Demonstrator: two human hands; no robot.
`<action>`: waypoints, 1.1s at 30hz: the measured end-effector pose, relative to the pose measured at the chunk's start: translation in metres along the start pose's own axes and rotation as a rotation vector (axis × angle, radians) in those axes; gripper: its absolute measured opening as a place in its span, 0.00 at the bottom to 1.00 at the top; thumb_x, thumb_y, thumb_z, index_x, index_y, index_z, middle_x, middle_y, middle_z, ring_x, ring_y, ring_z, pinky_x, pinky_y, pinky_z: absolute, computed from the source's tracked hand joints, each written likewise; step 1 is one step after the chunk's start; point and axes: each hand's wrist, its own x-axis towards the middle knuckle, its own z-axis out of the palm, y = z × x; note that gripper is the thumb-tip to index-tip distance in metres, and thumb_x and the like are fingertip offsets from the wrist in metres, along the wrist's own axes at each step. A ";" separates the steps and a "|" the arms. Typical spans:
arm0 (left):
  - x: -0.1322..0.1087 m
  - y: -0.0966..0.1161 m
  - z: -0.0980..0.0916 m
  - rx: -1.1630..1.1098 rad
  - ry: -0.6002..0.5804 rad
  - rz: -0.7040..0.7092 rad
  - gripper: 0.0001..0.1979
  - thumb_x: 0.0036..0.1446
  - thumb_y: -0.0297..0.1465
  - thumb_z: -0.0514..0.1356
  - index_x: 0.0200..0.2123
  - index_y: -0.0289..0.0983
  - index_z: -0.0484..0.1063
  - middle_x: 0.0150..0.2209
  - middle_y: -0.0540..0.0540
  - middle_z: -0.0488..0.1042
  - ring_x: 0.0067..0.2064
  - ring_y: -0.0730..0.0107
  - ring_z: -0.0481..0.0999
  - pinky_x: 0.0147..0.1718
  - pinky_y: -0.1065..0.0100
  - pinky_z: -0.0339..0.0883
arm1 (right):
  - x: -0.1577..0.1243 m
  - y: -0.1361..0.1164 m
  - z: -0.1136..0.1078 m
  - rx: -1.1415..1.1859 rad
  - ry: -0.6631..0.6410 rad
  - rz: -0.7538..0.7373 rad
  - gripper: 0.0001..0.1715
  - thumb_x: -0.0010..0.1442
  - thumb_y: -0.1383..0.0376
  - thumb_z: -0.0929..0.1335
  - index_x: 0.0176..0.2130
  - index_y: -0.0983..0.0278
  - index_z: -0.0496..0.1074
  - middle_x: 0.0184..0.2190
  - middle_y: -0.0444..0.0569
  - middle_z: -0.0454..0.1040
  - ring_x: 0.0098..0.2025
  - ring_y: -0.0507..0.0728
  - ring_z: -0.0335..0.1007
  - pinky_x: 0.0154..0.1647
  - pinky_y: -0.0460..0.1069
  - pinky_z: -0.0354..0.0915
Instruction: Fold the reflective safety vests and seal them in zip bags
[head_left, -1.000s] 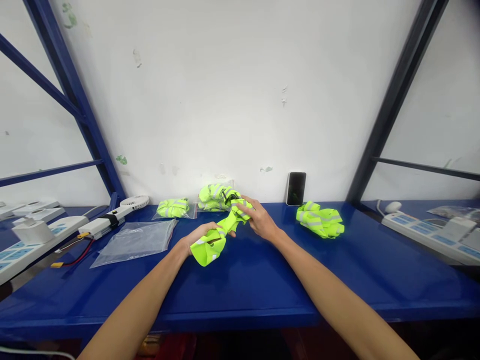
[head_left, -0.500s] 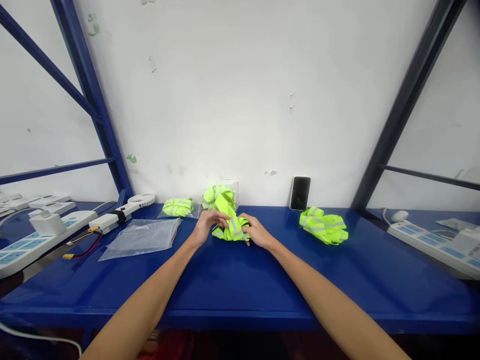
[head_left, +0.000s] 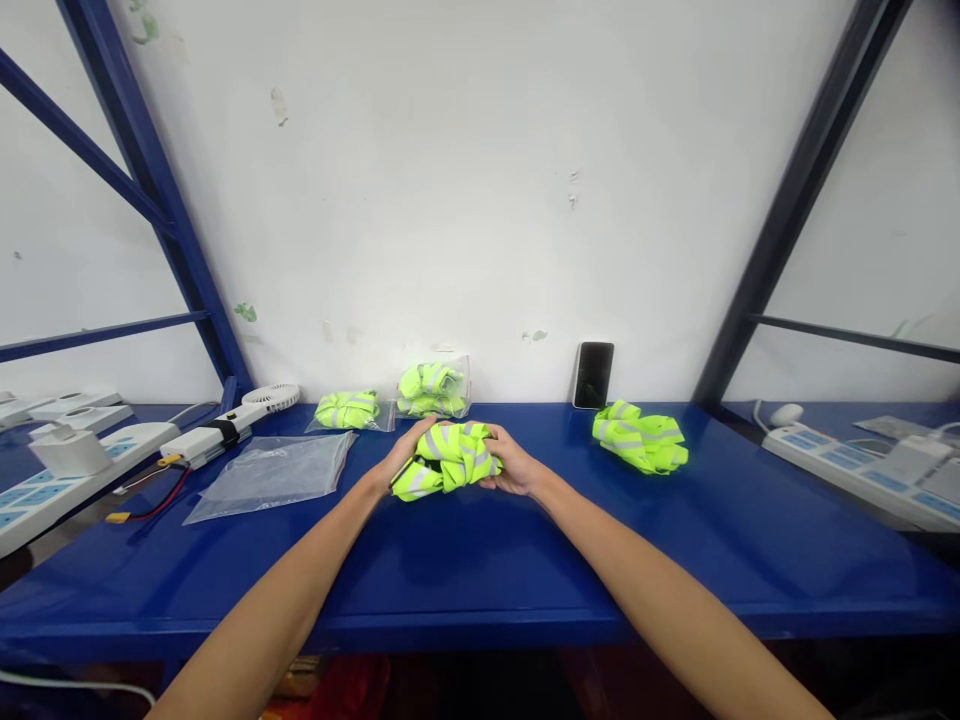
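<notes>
Your left hand [head_left: 409, 455] and right hand [head_left: 514, 465] are closed on a crumpled hi-vis vest [head_left: 446, 460], gripping it from both sides over the middle of the blue bench [head_left: 525, 560]. Left of them lies a flat plastic bag [head_left: 270, 478]. Farther back sit two bagged vests [head_left: 346, 410] [head_left: 433, 388]; to the right, a loose vest [head_left: 639, 438] and, beyond it, a phone [head_left: 593, 375] against the wall.

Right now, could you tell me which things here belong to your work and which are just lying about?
At the work: left hand, right hand, bunched reflective vest they hold, loose vest, two bagged vests, flat clear bag.
Lying about: phone, white fan, power strip.
</notes>
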 end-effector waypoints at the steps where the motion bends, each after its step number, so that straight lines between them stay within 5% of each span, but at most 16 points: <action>1: 0.001 -0.004 0.002 -0.104 -0.020 -0.061 0.21 0.55 0.49 0.56 0.32 0.36 0.74 0.25 0.46 0.73 0.28 0.64 0.72 0.32 0.63 0.67 | 0.000 0.000 0.002 0.039 0.014 -0.011 0.15 0.44 0.62 0.72 0.32 0.64 0.67 0.15 0.38 0.67 0.11 0.46 0.55 0.08 0.42 0.55; 5: 0.003 -0.016 0.009 -0.323 -0.059 -0.071 0.20 0.52 0.46 0.60 0.23 0.36 0.65 0.17 0.52 0.62 0.15 0.80 0.56 0.18 0.72 0.56 | 0.007 -0.005 0.014 0.248 0.192 -0.136 0.15 0.45 0.60 0.73 0.26 0.63 0.64 0.12 0.35 0.61 0.12 0.45 0.52 0.11 0.41 0.55; 9: 0.010 -0.023 0.021 -0.281 0.172 0.015 0.23 0.56 0.48 0.56 0.22 0.37 0.55 0.17 0.56 0.56 0.13 0.85 0.45 0.14 0.77 0.38 | 0.017 -0.015 0.022 0.426 0.462 -0.224 0.10 0.48 0.65 0.71 0.26 0.63 0.64 0.15 0.37 0.62 0.15 0.45 0.55 0.13 0.41 0.57; 12: 0.017 -0.031 0.033 -0.196 0.309 0.024 0.23 0.57 0.51 0.52 0.23 0.39 0.54 0.16 0.57 0.53 0.12 0.84 0.46 0.14 0.77 0.36 | 0.025 -0.019 0.012 0.459 0.650 -0.212 0.04 0.51 0.68 0.68 0.28 0.62 0.65 0.17 0.39 0.65 0.16 0.46 0.57 0.13 0.41 0.58; 16: 0.021 -0.038 0.051 -0.146 0.282 -0.007 0.21 0.54 0.49 0.57 0.26 0.39 0.56 0.17 0.58 0.55 0.12 0.85 0.47 0.13 0.78 0.36 | 0.041 -0.015 -0.020 0.404 0.819 -0.253 0.04 0.50 0.68 0.66 0.27 0.61 0.64 0.19 0.40 0.66 0.17 0.47 0.58 0.14 0.42 0.60; 20: 0.020 -0.033 0.058 -0.192 0.277 -0.091 0.19 0.54 0.47 0.58 0.28 0.38 0.57 0.17 0.58 0.56 0.13 0.86 0.47 0.13 0.79 0.35 | 0.054 -0.005 -0.032 0.263 0.845 -0.335 0.07 0.49 0.65 0.66 0.25 0.60 0.60 0.17 0.39 0.63 0.16 0.48 0.56 0.15 0.44 0.61; 24: 0.013 -0.021 0.051 -0.394 0.236 -0.147 0.17 0.60 0.45 0.51 0.30 0.37 0.61 0.17 0.58 0.54 0.13 0.86 0.43 0.12 0.79 0.35 | 0.051 0.000 -0.012 -0.139 0.847 -0.503 0.07 0.46 0.66 0.67 0.30 0.62 0.66 0.22 0.40 0.66 0.22 0.49 0.59 0.21 0.44 0.62; 28: 0.000 -0.013 0.045 -0.522 0.163 -0.110 0.17 0.62 0.41 0.45 0.28 0.36 0.61 0.18 0.54 0.58 0.13 0.85 0.46 0.12 0.79 0.38 | 0.037 -0.004 0.000 -0.737 0.670 -0.613 0.15 0.49 0.66 0.66 0.40 0.62 0.69 0.25 0.39 0.67 0.25 0.50 0.59 0.29 0.46 0.62; 33: -0.003 -0.017 0.044 -0.558 0.107 -0.187 0.22 0.60 0.49 0.48 0.30 0.35 0.63 0.19 0.53 0.60 0.14 0.84 0.50 0.13 0.79 0.40 | 0.027 -0.006 -0.019 -1.188 0.368 -0.689 0.20 0.52 0.70 0.65 0.46 0.61 0.68 0.39 0.50 0.71 0.38 0.58 0.66 0.42 0.51 0.64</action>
